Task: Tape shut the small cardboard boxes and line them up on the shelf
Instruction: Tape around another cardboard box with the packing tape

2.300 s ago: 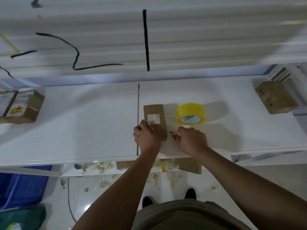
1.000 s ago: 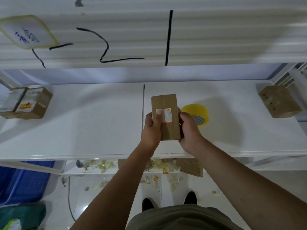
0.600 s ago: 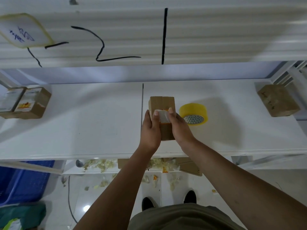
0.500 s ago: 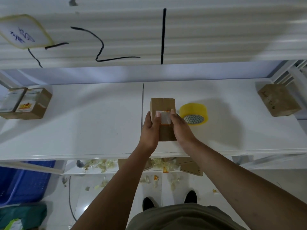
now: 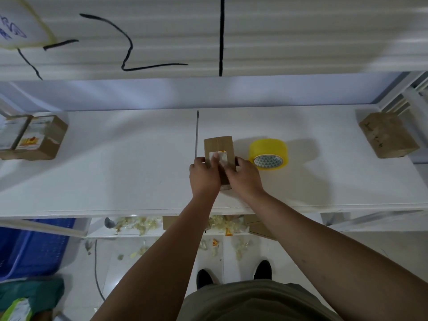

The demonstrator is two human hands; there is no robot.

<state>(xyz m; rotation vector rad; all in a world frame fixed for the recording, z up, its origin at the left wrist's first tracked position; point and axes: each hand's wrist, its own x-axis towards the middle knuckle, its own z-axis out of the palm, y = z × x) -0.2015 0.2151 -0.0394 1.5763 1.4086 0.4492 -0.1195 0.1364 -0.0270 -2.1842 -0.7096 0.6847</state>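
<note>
A small brown cardboard box [image 5: 218, 144] with a white label on top sits on the white shelf [image 5: 115, 172], just right of the shelf's centre seam. My left hand [image 5: 203, 173] grips its left side, with a finger lying over the label. On the box's right side my right hand [image 5: 244, 174] holds it, fingers over the top. A yellow tape roll [image 5: 268, 154] lies flat on the shelf right beside the box.
Two labelled cardboard boxes [image 5: 32, 137] stand side by side at the shelf's far left. Another brown box [image 5: 388, 137] sits at the far right. Below are a lower shelf with scraps, a blue crate [image 5: 30, 249] and my shoes.
The box was lifted off the shelf in both hands, turned, and has come back down onto the shelf. Both hands have kept hold of it. The tape roll has not moved.
</note>
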